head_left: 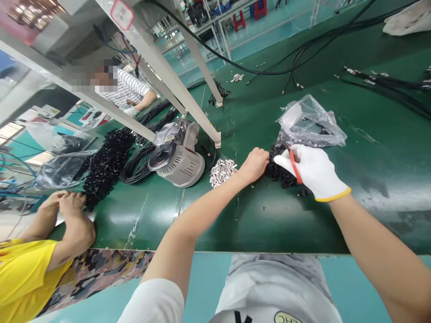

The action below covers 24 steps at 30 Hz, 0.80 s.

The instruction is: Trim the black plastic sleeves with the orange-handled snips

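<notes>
Gripping a red tool (295, 167) in your gloved right hand (310, 169), left hand (254, 165) curled beside black pieces (282, 175), what its fingers hold hidden, silvery parts (222, 172) nearby

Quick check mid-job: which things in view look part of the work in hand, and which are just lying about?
Likely part of it:
- right hand, gloved, holding the red-handled tool
- left hand, bare, at the black pieces
- clear bag just beyond, perhaps

Apparently lying about:
- small metal pieces
- grey machine
- red stools
</notes>
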Each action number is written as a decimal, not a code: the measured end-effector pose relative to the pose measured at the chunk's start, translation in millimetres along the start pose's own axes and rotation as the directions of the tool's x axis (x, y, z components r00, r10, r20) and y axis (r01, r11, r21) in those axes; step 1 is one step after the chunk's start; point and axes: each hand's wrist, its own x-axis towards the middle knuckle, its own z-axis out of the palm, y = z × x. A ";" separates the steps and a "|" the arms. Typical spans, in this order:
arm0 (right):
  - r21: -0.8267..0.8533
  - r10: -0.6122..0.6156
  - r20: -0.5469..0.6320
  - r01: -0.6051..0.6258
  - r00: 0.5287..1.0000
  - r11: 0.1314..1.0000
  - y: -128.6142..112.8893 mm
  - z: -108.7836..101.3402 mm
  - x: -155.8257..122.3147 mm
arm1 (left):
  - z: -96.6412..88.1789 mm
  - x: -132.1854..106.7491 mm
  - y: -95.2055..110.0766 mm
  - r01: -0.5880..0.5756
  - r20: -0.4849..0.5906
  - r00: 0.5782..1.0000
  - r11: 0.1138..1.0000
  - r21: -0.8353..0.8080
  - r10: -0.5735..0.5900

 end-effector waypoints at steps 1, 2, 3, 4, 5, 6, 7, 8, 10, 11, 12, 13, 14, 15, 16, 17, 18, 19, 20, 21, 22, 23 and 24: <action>0.013 0.027 -0.002 -0.027 1.000 1.000 0.6 -0.8 1.0 | -2.8 10.7 -12.0 0.019 -0.015 1.000 1.000 -0.005 -0.019; 0.031 0.062 -0.008 -0.061 0.998 0.998 1.6 -1.5 2.0 | -6.9 21.8 -28.0 0.058 -0.038 0.998 0.998 -0.006 -0.059; 0.055 0.102 -0.018 -0.101 0.995 0.993 2.9 -2.2 3.1 | -11.9 33.0 -47.1 0.113 -0.068 0.991 0.994 -0.004 -0.113; 0.084 0.140 -0.028 -0.137 0.990 0.987 4.2 -3.0 4.0 | -17.2 44.0 -67.9 0.173 -0.100 0.980 0.985 -0.002 -0.172; 0.113 0.173 -0.039 -0.168 0.984 0.979 5.5 -3.8 4.8 | -22.1 54.5 -88.8 0.233 -0.126 0.965 0.972 -0.001 -0.231; 0.143 0.200 -0.052 -0.191 0.978 0.971 6.5 -4.8 5.3 | -25.9 64.2 -108.2 0.290 -0.143 0.947 0.957 -0.002 -0.287; 0.170 0.220 -0.065 -0.207 0.973 0.963 7.3 -5.9 5.5 | -28.1 72.7 -124.8 0.338 -0.150 0.930 0.941 -0.005 -0.335; 0.193 0.232 -0.074 -0.215 0.970 0.957 7.8 -7.0 5.6 | -28.3 79.8 -137.3 0.373 -0.145 0.918 0.928 -0.010 -0.371; 0.224 0.239 -0.078 -0.217 0.968 0.950 8.2 -8.9 5.5 | -22.5 88.5 -147.9 0.398 -0.118 0.910 0.917 -0.021 -0.398; 0.226 0.244 -0.083 -0.220 0.966 0.949 8.4 -9.5 5.5 | -16.9 89.5 -145.7 0.391 -0.102 0.915 0.920 -0.027 -0.391; 0.218 0.249 -0.090 -0.225 0.964 0.950 8.7 -9.7 5.6 | -10.0 87.8 -138.8 0.370 -0.086 0.924 0.928 -0.032 -0.372; 0.202 0.249 -0.101 -0.225 0.963 0.953 9.4 -9.4 5.9 | -2.7 83.6 -127.8 0.338 -0.071 0.938 0.940 -0.038 -0.340; 0.182 0.244 -0.112 -0.221 0.963 0.958 10.4 -8.7 6.4 | 4.4 76.8 -113.5 0.296 -0.056 0.953 0.954 -0.045 -0.298; 0.165 0.232 -0.121 -0.211 0.965 0.963 11.8 -7.6 7.0 | 10.5 67.9 -96.8 0.245 -0.042 0.968 0.968 -0.053 -0.247; 0.146 0.211 -0.121 -0.193 0.970 0.970 13.6 -6.3 7.7 | 15.0 57.4 -78.7 0.186 -0.029 0.982 0.980 -0.065 -0.188; 0.131 0.191 -0.111 -0.176 0.975 0.976 15.8 -4.8 8.5 | 17.3 46.2 -60.1 0.125 -0.018 0.992 0.989 -0.078 -0.127; 0.123 0.175 -0.108 -0.162 0.979 0.979 18.3 -3.4 9.2 | 17.3 34.9 -42.1 0.067 -0.008 0.998 0.993 -0.093 -0.068; 0.120 0.160 -0.105 -0.147 0.982 0.982 20.9 -2.0 9.9 | 14.9 23.9 -25.4 0.014 0.002 1.000 0.994 -0.109 -0.014; 0.147 0.168 -0.128 -0.149 0.977 0.978 23.4 -0.9 10.4 | 10.4 13.5 -10.8 -0.031 0.010 0.999 0.992 -0.124 0.032; 0.187 0.181 -0.143 -0.153 0.973 0.970 25.6 0.0 10.7 | 4.1 3.7 1.3 -0.063 0.009 0.998 0.989 -0.135 0.065; 0.239 0.200 -0.148 -0.161 0.969 0.958 27.1 0.7 10.7 | -3.5 -5.9 10.8 -0.079 -0.007 0.997 0.986 -0.145 0.079; 0.301 0.217 -0.137 -0.169 0.966 0.939 27.7 1.3 10.0 | -11.7 -15.6 17.9 -0.081 -0.032 0.997 0.985 -0.155 0.077; 0.347 0.220 -0.112 -0.169 0.969 0.922 27.1 1.9 8.6 | -19.7 -26.0 22.7 -0.068 -0.054 0.997 0.984 -0.164 0.060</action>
